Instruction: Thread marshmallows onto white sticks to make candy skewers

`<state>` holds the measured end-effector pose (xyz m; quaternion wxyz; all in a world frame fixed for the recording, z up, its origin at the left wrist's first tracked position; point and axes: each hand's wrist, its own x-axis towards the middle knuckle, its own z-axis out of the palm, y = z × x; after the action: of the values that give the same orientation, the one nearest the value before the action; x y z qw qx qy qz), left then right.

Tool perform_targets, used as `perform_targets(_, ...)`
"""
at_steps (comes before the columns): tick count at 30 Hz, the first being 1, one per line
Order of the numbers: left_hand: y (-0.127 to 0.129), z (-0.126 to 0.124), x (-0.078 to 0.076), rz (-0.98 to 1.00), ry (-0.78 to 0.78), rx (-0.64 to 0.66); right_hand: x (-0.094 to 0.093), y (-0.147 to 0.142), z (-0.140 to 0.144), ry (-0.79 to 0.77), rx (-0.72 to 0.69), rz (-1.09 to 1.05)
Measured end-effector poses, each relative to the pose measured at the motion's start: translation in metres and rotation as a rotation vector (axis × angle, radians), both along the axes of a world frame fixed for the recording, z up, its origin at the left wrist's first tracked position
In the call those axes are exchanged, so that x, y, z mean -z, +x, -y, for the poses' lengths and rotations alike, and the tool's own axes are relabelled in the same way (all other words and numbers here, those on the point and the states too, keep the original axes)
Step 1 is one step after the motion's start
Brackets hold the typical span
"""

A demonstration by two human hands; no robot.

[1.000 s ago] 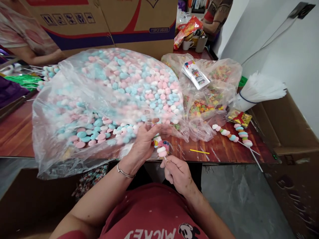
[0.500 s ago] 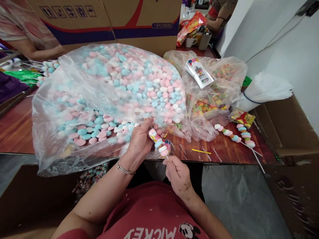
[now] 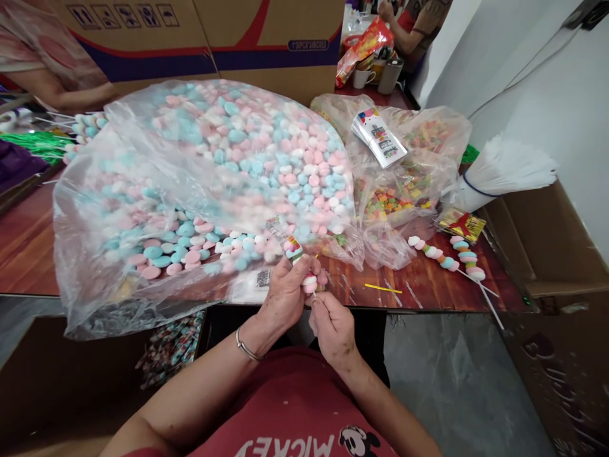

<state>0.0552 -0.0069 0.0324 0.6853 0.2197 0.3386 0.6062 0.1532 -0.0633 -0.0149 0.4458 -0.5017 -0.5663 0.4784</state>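
Your head camera looks forward and steeply down over the desk point(image 3: 428, 285), close above its near edge, your hands point(image 3: 309, 304) meeting low at center, cardboard boxes point(image 3: 266, 44) beyond.

pink, blue and white candies point(image 3: 247, 152) in a clear bag point(image 3: 95, 209), on a red-brown wooden table point(image 3: 28, 247).

Glossy clear plastic bag point(image 3: 157, 158), seemingly varnished wooden table point(image 3: 28, 254), cardboard box point(image 3: 266, 38).

Below the grip, the red shirt point(image 3: 295, 412) bore "MICKEY" upside down beside a cartoon mouse head. Far above the grip, the cardboard box point(image 3: 266, 38) carried handling symbols and a small printed code too blurred to read.
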Motion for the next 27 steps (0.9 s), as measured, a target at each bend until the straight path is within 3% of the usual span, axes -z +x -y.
perform_targets(3, -0.013, -0.007, -0.006, -0.013, 0.0, 0.001, -0.003, 0.005, 0.0, -0.032, -0.052, -0.036)
perform_targets(6, -0.028, -0.023, -0.016, -0.008, 0.019, -0.092, -0.006, 0.012, -0.001, 0.199, -0.049, 0.276)
perform_targets(9, -0.033, -0.033, -0.023, -0.051, -0.01, -0.091, -0.007, 0.012, -0.001, 0.377, 0.017, 0.467)
perform_targets(12, -0.026, -0.031, -0.023, -0.033, -0.002, -0.051, -0.006, 0.007, 0.002, 0.228, -0.001, 0.299)
perform_targets(17, 0.0, -0.011, -0.011, 0.03, -0.042, 0.099, -0.008, -0.008, 0.002, -0.273, -0.037, -0.405)
perform_targets(20, 0.005, -0.002, -0.005, 0.041, -0.083, 0.156, -0.012, -0.012, -0.004, -0.382, -0.01, -0.64)
perform_targets(23, -0.008, -0.007, -0.006, 0.037, -0.056, 0.129, -0.013, -0.004, -0.007, -0.349, -0.052, -0.572)
perform_targets(27, -0.029, -0.024, -0.013, 0.006, 0.01, -0.006, -0.008, 0.009, -0.002, -0.194, -0.12, -0.193)
